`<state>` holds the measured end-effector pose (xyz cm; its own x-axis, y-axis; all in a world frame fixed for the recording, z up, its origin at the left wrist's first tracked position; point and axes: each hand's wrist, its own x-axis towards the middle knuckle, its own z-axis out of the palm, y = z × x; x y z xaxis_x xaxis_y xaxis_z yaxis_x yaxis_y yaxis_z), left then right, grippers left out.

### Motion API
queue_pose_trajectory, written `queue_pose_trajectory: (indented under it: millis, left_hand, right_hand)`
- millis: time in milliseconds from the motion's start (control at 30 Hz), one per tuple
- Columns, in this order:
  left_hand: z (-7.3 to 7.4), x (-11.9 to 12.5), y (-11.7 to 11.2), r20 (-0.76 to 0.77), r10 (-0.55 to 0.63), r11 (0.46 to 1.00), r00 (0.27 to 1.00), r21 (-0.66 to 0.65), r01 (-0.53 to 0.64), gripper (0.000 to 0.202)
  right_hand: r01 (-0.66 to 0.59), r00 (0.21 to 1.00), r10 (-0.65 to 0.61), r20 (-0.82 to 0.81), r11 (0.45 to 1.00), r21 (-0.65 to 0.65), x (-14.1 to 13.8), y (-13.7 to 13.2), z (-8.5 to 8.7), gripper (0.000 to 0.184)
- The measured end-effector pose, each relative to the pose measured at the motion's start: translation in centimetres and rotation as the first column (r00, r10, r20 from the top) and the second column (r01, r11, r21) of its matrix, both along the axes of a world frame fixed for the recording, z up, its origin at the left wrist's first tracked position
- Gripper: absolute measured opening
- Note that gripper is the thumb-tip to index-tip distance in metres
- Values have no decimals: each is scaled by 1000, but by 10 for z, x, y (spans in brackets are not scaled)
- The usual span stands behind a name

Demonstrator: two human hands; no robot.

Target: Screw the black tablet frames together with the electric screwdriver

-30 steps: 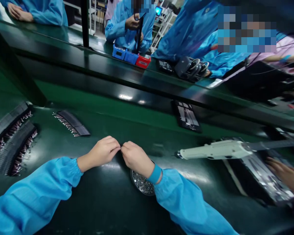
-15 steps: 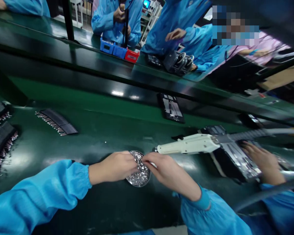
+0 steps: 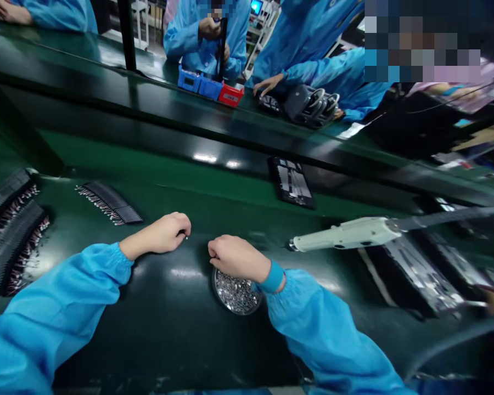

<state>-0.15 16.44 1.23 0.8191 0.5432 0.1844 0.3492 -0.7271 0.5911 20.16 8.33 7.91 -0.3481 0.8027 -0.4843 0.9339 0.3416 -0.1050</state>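
Observation:
My left hand (image 3: pixel 164 232) is low over the green table, left of the round dish, with thumb and fingers drawn together. A tiny bright piece (image 3: pixel 186 237) shows right at its fingertips; I cannot tell whether it is gripped or lies on the table. My right hand (image 3: pixel 239 255), with a blue band at the wrist, is closed over the far rim of the dish. Its fingertips point left, and what they hold, if anything, is hidden. The round dish (image 3: pixel 216 296) is full of small shiny metal parts (image 3: pixel 239 296).
A pale green handheld tool (image 3: pixel 341 235) on a grey hose hangs to the right, above dark panels (image 3: pixel 420 274). Black strips with thin wires (image 3: pixel 111 202) lie left. A dark flat unit (image 3: pixel 293 184) lies behind. Co-workers in blue sit across, near blue and red bins (image 3: pixel 230 95).
Both hands have come away from the metal parts. My left hand moved left and away from me to the tiny bright piece; my right hand moved over the dish's far side.

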Motion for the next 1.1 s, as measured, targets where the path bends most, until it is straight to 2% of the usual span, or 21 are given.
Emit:
queue_pose_trajectory:
  millis: [333, 533, 667, 800, 933, 1100]
  left_hand:
    - [0, -2, 1, -23, -52, 998, 998, -26, 51, 12]
    - [-3, 1, 0, -43, -48, 999, 998, -4, 48, 11]
    - [-2, 4, -1, -53, -61, 998, 997, 8, 62, 15]
    - [6, 5, -4, -31, -56, 998, 998, 15, 56, 15]
    - [19, 10, -23, 19, -112, 993, 994, 30, 111, 16]
    - [23, 41, -77, 80, -200, 975, 977, 117, 190, 17]
  right_hand:
    - [-89, 991, 93, 96, 995, -44, -16, 3, 0, 20]
    - [-89, 991, 91, 100, 996, -29, -15, 3, -5, 13]
    - [-56, 996, 58, 73, 998, -32, -14, 8, -8, 15]
    - [-30, 999, 29, -34, 999, -27, -6, 12, 1, 11]
    - [23, 986, -24, -162, 1000, -8, 11, 13, 15, 17]
    - [64, 964, -64, -259, 998, -8, 23, 12, 18, 19]
